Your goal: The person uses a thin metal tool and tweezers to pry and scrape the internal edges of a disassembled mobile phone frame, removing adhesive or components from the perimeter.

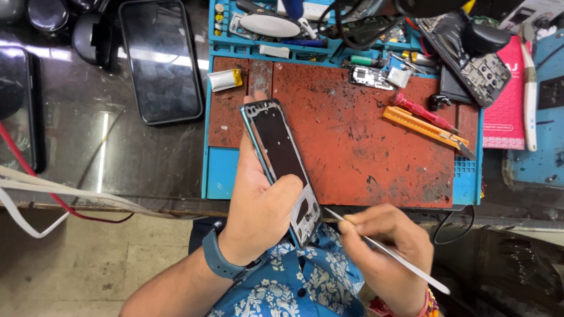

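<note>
Left hand (258,205) grips opened phone (282,164); right hand (382,252) holds tweezers (388,252) at phone's lower end.

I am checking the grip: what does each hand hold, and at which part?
The left hand grips the opened phone frame around its lower half; the right hand pinches thin metal tweezers near their tip.

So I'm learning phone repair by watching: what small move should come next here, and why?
Probably ease the tweezers tip into the phone frame at its lower end: the right hand holds the tip just beside it, while the left hand grips the frame steady.
</note>
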